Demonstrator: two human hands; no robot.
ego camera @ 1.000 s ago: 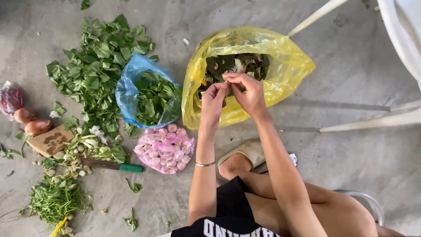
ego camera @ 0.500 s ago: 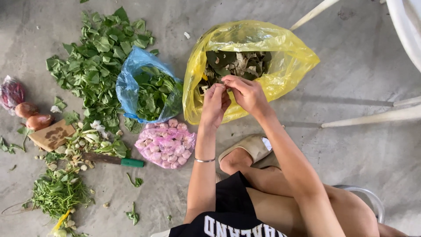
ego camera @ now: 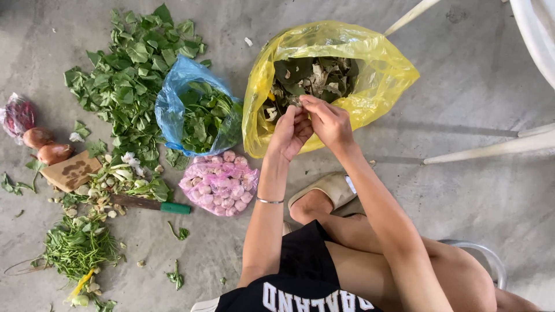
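Yellow plastic forms the bag [ego camera: 370, 69] lying open on the concrete floor [ego camera: 474, 190], filled with dark leaf scraps [ego camera: 312, 78]. Over its near rim, the left hand [ego camera: 291, 133] and right hand [ego camera: 329, 120] are held together, fingertips pinched narrowly on a small piece that cannot be made out. To the left, a blue bag [ego camera: 173, 104] of green leaves is seen, with a pink bag [ego camera: 219, 184] near it and a green-handled knife [ego camera: 151, 204] further left.

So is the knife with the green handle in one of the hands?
No, the knife lies on the floor beside the pink bag, away from both hands.
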